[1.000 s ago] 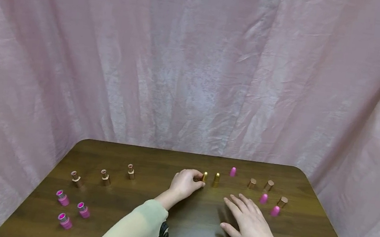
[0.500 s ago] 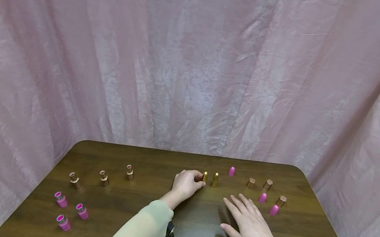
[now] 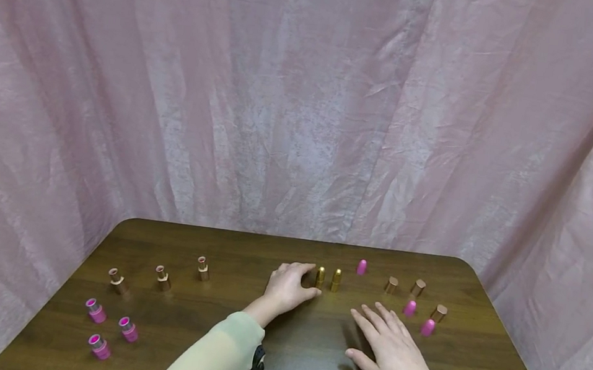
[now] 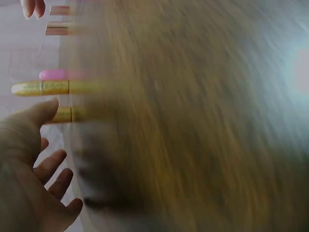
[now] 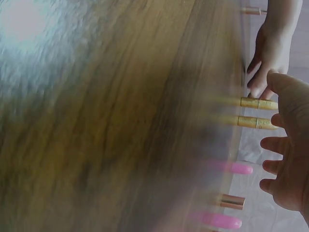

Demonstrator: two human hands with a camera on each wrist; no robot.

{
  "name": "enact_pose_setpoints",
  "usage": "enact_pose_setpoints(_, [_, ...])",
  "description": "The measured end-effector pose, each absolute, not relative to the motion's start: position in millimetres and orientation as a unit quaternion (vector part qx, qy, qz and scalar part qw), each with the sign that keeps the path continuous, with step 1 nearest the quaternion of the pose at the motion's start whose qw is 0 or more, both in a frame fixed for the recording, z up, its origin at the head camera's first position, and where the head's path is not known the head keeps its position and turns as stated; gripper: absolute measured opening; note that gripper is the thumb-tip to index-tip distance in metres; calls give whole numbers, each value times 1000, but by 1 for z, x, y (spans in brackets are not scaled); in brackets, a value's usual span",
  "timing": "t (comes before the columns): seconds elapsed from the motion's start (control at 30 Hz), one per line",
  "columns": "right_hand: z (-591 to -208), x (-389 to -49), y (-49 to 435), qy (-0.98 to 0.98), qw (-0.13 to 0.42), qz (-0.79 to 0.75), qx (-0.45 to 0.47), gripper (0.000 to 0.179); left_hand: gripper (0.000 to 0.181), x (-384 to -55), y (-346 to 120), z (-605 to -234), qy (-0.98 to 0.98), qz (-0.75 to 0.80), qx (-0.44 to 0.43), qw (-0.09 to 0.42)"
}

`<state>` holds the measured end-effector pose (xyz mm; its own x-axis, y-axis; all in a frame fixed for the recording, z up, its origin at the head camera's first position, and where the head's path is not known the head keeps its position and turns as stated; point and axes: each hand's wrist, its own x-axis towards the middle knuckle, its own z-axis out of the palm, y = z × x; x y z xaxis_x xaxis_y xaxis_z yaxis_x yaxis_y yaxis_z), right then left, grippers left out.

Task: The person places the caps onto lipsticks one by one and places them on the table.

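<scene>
Two gold bullet-shaped lipsticks, a left one [image 3: 320, 278] and a right one [image 3: 337, 281], stand upright side by side near the middle of the table. My left hand [image 3: 285, 287] is at the left one, its thumb and index finger spread apart on either side of it. In the left wrist view the thumb [image 4: 43, 113] overlaps the nearer gold lipstick [image 4: 63, 115]. My right hand [image 3: 393, 351] is held palm down with fingers spread, low over the table to the right of the lipsticks, holding nothing.
At left stand three rose-gold lipstick bases [image 3: 163, 279] and three pink ones [image 3: 128, 330], uncapped. Three pink rounded caps [image 3: 410, 309] and three rose-gold caps [image 3: 392, 286] stand at right. A pink curtain [image 3: 305, 117] hangs behind the wooden table [image 3: 265, 250].
My left thumb and index finger have parted from the left gold lipstick, which they pinched before; it now stands beside the other one. My right hand has hardly moved.
</scene>
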<state>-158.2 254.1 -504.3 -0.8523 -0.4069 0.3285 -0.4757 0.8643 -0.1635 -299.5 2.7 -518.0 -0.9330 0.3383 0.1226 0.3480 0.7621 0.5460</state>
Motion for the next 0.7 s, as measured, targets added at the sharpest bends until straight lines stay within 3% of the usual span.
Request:
enact_pose_setpoints(0.23, [-500,-161,266,-957,146,117,224,70,93,-292,-26,-507,-950,-232,-208,-29])
enact_pose_setpoints(0.7, [-479,-192,292,-968,131,102,187,71,93,-252,-50,-474,-941,-93,-324,41])
